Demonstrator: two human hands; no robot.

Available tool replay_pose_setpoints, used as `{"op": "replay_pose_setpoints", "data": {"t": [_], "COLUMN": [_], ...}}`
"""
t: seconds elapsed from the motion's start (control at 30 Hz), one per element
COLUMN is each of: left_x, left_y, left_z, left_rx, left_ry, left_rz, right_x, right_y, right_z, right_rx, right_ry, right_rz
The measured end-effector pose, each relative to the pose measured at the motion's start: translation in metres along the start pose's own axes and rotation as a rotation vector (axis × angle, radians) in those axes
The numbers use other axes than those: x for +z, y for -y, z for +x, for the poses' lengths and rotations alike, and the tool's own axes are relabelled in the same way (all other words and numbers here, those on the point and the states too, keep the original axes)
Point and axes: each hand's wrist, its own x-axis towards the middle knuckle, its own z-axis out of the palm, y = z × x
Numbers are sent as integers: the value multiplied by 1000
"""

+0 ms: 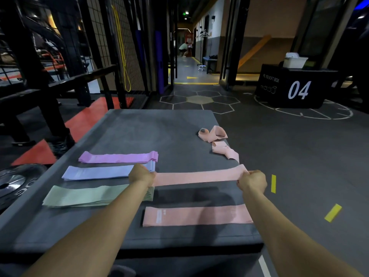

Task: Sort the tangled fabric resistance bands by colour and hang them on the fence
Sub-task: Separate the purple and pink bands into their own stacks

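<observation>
Left hand (141, 175): fingers curled round one end of a pink fabric resistance band (196, 176).
Right hand (252, 181): gripping the other end; band pulled straight between both, above the grey padded platform (159, 128).
Sorted stacks, left: purple fabric bands (117, 157), lavender-blue bands (97, 172), pale green bands (87, 196).
Near edge: flat pink band (197, 215).
Far right: two crumpled pink bands (217, 141).
Fence: black wire grid (103, 37), back left.

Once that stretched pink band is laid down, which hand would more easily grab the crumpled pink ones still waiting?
Probably the right hand. The crumpled pink bands lie on the mat's far right side, just beyond it. The left hand, holding the stretched pink band's other end, would have to cross over.
</observation>
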Motion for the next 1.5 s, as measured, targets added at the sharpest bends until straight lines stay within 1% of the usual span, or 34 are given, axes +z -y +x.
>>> {"op": "replay_pose_setpoints", "data": {"t": [0.07, 0.13, 0.23, 0.3, 0.37, 0.43, 0.5, 0.57, 0.6, 0.63, 0.67, 0.73, 0.8, 0.87, 0.97, 1.03, 1.17, 1.27, 1.4, 1.5], "left_x": [3, 6, 7, 8, 11, 19, 25, 28, 29, 29, 28, 24, 19, 15, 13, 13, 18, 23, 27, 30], "left_y": [1, -1, -14, -32, -50, -67, -84, -100, -107, -114, -119, -128, -133, -135, -135, -131, -122, -123, -121, -116], "left_z": [2, 6, 0, -9, -15, -20, -31, -42, -47, -52, -55, -59, -60, -60, -57, -56, -60, -62, -62, -64], "left_rx": [-20, -66, -103, -95, -85, -72, -52, -26, -13, -7, -3, 0, 33, 110, 212, 248, 311, 388, 474, 491], "left_ry": [35, 92, 212, 280, 333, 380, 440, 510, 548, 587, 615, 642, 646, 618, 550, 552, 624, 648, 636, 649], "left_rz": [-50, -256, -542, -660, -741, -765, -781, -794, -807, -828, -860, -918, -869, -729, -531, -429, -317, -236, -81, -52], "right_x": [1, 3, 7, 8, 6, 4, 3, 5, 7, 8, 9, 9, 8, 6, 2, 0, -5, -9, -13, -15], "right_y": [-3, -5, -6, 0, 11, 23, 36, 46, 51, 56, 62, 70, 74, 75, 78, 81, 88, 92, 95, 95], "right_z": [4, 8, 11, 7, -2, -16, -34, -50, -54, -56, -57, -51, -42, -34, -29, -29, -35, -38, -38, -36], "right_rx": [5, 0, -39, -78, -153, -277, -392, -492, -547, -604, -652, -675, -637, -605, -544, -513, -438, -427, -403, -374], "right_ry": [9, 44, 192, 259, 314, 444, 648, 792, 816, 802, 761, 657, 613, 588, 584, 590, 638, 664, 605, 556], "right_rz": [-7, -43, -118, -205, -242, -217, -147, -110, -96, -81, -62, -46, -54, -76, -38, -1, 145, 195, 217, 282]}}
